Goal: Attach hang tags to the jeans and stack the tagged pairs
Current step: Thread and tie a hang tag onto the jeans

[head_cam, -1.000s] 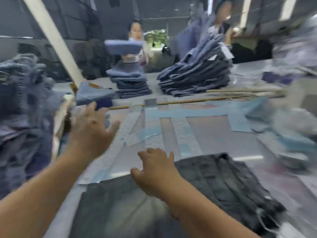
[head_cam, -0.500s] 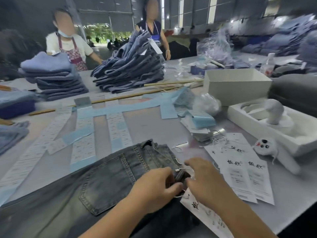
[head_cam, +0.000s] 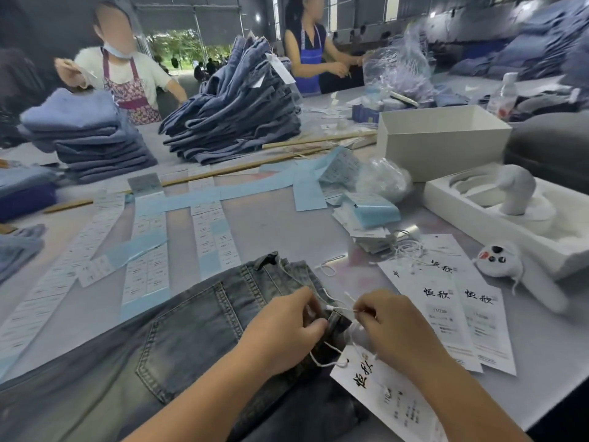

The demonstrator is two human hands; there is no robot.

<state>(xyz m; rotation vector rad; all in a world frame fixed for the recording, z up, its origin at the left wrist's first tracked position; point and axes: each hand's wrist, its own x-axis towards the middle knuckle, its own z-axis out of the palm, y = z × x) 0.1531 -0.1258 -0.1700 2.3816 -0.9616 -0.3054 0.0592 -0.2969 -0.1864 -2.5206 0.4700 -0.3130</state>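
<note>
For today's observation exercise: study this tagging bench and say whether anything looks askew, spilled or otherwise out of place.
The far stack of jeans leans and fans out unevenly, unlike the squarely folded stack to its left. Label strips lie across the table at angles. Nothing looks spilled or damaged.

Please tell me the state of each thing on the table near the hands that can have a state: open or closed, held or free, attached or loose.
Left hand: pinching the belt loop.
Right hand: pinching the white string.
Jeans: flat on the table, back pocket up.
Hang tag: strung, lying by the waistband, not clearly fastened yet.
Spare hang tags: loose, flat on the table.
White box: open, no lid.
Far jeans stack: piled, leaning.
</note>
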